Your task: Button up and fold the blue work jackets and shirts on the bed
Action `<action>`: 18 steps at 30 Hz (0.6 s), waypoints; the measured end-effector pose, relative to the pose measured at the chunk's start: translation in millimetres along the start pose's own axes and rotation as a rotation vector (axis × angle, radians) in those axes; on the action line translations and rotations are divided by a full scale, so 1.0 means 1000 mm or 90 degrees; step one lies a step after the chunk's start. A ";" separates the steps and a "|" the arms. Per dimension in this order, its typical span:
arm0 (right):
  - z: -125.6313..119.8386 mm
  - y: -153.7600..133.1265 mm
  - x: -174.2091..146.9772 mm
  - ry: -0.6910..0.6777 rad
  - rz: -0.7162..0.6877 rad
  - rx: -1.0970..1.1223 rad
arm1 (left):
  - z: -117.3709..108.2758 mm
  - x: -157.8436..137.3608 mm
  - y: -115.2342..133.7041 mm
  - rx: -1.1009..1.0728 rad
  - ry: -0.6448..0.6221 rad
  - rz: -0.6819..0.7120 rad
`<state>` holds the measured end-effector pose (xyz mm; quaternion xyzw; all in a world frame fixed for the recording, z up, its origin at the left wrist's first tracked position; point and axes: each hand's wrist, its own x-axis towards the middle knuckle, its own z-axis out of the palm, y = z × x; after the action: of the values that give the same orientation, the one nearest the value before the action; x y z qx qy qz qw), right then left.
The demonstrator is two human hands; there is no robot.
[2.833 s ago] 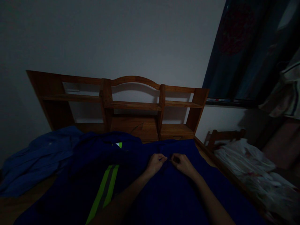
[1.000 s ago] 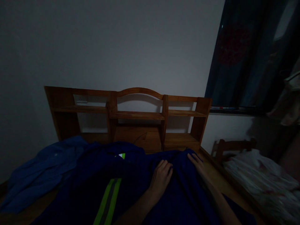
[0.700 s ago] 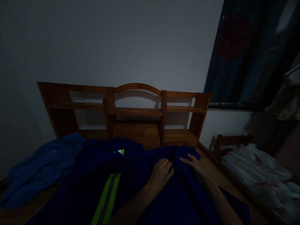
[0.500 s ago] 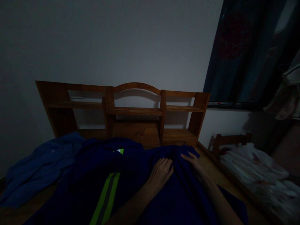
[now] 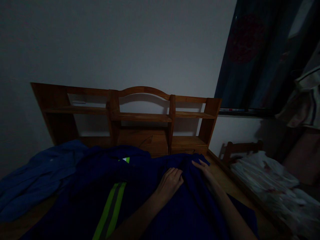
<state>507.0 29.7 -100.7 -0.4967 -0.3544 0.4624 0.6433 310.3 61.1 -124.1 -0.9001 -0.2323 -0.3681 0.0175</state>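
Observation:
A dark blue work garment (image 5: 135, 190) with yellow-green and grey reflective stripes lies spread in front of me. My left hand (image 5: 171, 181) is closed on its cloth near the far edge, fingers curled in and knuckles up. Just to its right, my right hand (image 5: 203, 169) holds a bunched fold at the upper right corner. Its thumb and one finger show, stretched forward and apart; the other fingers are hidden. Dim light hides much of the folds between the hands.
A lighter blue cloth (image 5: 42, 173) lies to the left. Behind the garment stands a wooden headboard (image 5: 142, 117) with shelves, against the white wall. At right, a raised wooden edge (image 5: 240, 181) runs beside white plastic bags (image 5: 267, 170). Clothes (image 5: 305, 103) hang at far right.
The view has shifted slightly, so the room sits a little to the left and higher. Both hands keep nearly the same place on the garment.

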 end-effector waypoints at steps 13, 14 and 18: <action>0.005 0.004 -0.001 -0.016 -0.015 -0.019 | -0.002 -0.001 0.000 -0.042 -0.064 0.053; 0.005 0.006 0.000 -0.010 -0.006 -0.024 | -0.002 -0.001 -0.001 -0.053 -0.063 0.045; 0.002 0.012 0.006 0.070 0.044 -0.038 | 0.000 -0.003 -0.004 -0.098 -0.058 0.008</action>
<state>503.9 36.6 -111.8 -0.5524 -0.3150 0.4453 0.6304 306.8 63.1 -126.5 -0.9161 -0.1981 -0.3433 -0.0603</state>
